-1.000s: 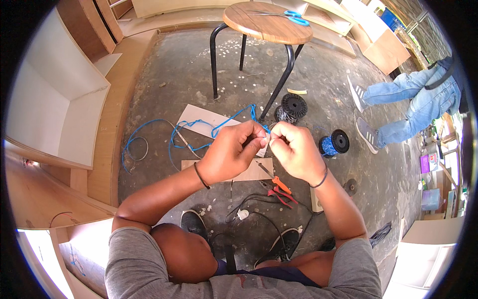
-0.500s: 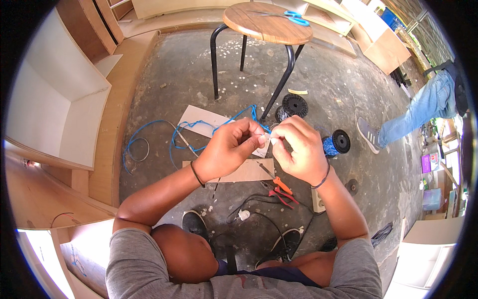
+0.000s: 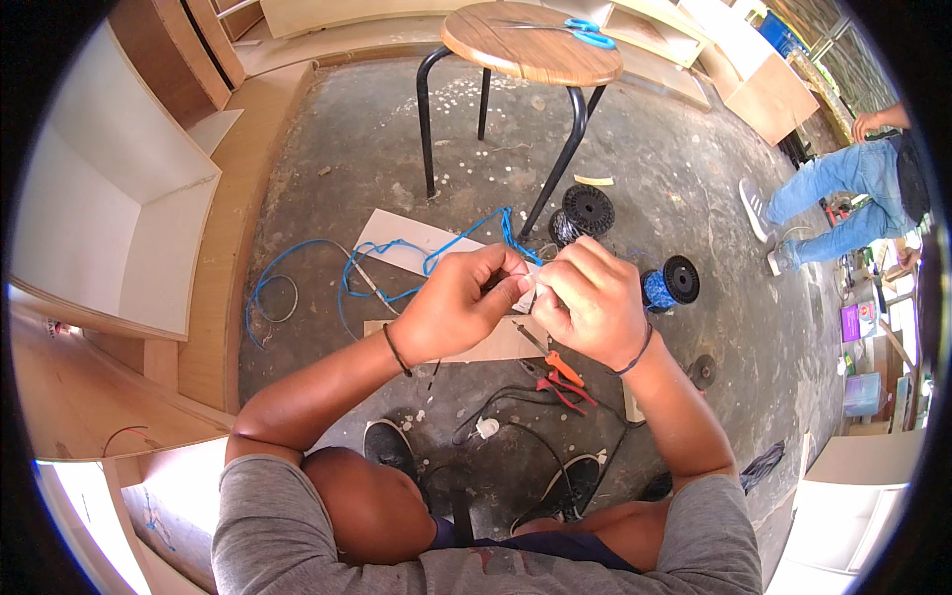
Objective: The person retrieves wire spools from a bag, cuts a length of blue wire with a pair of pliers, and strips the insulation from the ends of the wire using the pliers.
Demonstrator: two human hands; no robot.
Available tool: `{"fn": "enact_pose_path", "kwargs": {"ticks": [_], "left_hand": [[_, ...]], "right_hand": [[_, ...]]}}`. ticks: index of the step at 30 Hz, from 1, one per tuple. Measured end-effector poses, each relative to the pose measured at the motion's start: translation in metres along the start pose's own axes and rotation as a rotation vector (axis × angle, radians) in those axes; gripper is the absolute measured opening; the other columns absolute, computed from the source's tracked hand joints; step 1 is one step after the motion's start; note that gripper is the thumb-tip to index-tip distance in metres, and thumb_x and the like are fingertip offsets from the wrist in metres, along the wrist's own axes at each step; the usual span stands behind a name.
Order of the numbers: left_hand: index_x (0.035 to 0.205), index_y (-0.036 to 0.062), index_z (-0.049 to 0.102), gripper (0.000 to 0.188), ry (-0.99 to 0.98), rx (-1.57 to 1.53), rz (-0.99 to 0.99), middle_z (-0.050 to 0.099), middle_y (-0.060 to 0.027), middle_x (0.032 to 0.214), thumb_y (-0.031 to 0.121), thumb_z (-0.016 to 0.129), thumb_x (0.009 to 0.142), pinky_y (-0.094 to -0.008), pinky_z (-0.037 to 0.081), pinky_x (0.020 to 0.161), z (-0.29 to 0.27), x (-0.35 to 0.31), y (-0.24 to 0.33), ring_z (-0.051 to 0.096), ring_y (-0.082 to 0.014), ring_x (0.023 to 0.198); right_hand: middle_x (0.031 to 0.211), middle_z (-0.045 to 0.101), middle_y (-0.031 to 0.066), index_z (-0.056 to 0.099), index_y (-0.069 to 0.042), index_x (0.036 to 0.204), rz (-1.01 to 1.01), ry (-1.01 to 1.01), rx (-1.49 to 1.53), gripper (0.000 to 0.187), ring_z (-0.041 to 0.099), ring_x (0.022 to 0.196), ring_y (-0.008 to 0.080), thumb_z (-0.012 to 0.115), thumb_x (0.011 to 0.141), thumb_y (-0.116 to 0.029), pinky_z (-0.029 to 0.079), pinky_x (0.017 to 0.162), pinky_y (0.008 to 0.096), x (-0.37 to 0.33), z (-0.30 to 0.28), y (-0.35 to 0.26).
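My left hand (image 3: 464,297) and my right hand (image 3: 592,300) meet over the floor, fingers pinched. A thin pale wire (image 3: 533,280) seems to run between the fingertips; its ends are hidden in my grip. Behind the hands a loose blue wire (image 3: 436,260) trails over a white board (image 3: 392,228) to the left. Below them lies a tan board (image 3: 496,344), with an orange-handled soldering iron (image 3: 563,369) by its right end. Red-handled pliers (image 3: 567,395) rest just under the iron.
A black-and-white wire spool (image 3: 587,210) and a blue wire spool (image 3: 674,284) stand beyond my right hand. Blue-handled scissors (image 3: 590,36) lie on a round stool (image 3: 531,50). A black cable with a white plug (image 3: 485,427) lies between my feet. Cabinets flank the left; another person (image 3: 843,183) is at the right.
My right hand has rolled slightly and its fingers are tucked in more, while both hands stay together. The other person at the right has stepped, and both legs and a hand now show.
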State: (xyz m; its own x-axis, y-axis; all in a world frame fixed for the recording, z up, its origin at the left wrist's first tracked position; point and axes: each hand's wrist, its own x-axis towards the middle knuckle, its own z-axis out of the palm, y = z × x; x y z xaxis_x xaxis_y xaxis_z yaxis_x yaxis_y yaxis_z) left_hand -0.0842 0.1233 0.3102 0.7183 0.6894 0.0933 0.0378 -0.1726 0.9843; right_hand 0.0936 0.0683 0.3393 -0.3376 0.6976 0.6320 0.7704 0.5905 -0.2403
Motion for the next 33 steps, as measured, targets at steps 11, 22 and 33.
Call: {"fn": "enact_pose_path", "kwargs": {"ticks": [11, 22, 33], "left_hand": [[0.083, -0.0006, 0.054, 0.007, 0.171, 0.283, 0.257, 0.051, -0.0077, 0.059, 0.006, 0.057, 0.084, -0.027, 0.037, 0.05, 0.0, -0.001, 0.005, 0.047, -0.0124, 0.054], [0.082, -0.0014, 0.053, 0.007, 0.107, 0.206, 0.188, 0.05, -0.0041, 0.06, 0.005, 0.055, 0.085, -0.0254, 0.035, 0.049, 0.001, -0.001, 0.003, 0.042, -0.0087, 0.055], [0.083, -0.0008, 0.054, 0.005, 0.164, 0.335, 0.34, 0.054, -0.011, 0.063, 0.003, 0.056, 0.083, -0.029, 0.04, 0.052, 0.003, -0.001, 0.005, 0.05, -0.0171, 0.055]], "right_hand": [[0.067, 0.054, 0.004, 0.056, -0.003, 0.081, 0.477, 0.028, 0.523, 0.007, 0.053, 0.062, 0.012, 0.059, 0.074, -0.002, 0.043, 0.054, 0.0259, -0.006, 0.003, -0.007], [0.065, 0.05, 0.0067, 0.051, -0.005, 0.073, 0.138, -0.009, 0.086, 0.012, 0.052, 0.058, 0.0244, 0.059, 0.065, -0.002, 0.043, 0.049, 0.0343, -0.006, 0.004, -0.003], [0.066, 0.052, 0.0085, 0.052, -0.004, 0.074, 0.181, 0.035, 0.234, 0.008, 0.053, 0.056, 0.0247, 0.058, 0.07, -0.003, 0.043, 0.051, 0.0335, -0.008, 0.008, -0.002]]}}
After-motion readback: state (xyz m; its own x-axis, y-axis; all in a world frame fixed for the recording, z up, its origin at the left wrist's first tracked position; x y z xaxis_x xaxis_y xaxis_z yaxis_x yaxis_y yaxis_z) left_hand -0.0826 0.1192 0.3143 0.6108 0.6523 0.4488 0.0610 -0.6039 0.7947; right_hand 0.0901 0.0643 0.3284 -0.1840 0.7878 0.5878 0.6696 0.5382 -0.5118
